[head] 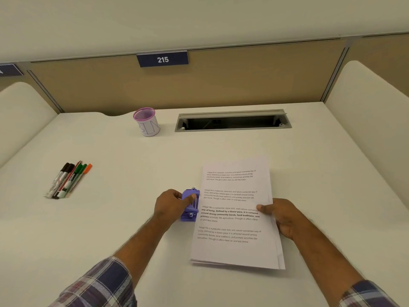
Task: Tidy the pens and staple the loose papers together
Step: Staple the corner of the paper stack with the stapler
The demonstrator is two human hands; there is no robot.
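A stack of printed papers lies on the white desk in front of me. My right hand grips its right edge, thumb on top of the sheets. My left hand holds a purple stapler against the left edge of the stack, thumb on the stapler's top. Several pens and markers lie in a loose bundle at the left of the desk. A pink mesh pen cup stands upright and looks empty at the back.
A grey cable slot is open in the desk behind the papers. A tan partition with a "215" sign closes the back, and white side dividers flank the desk.
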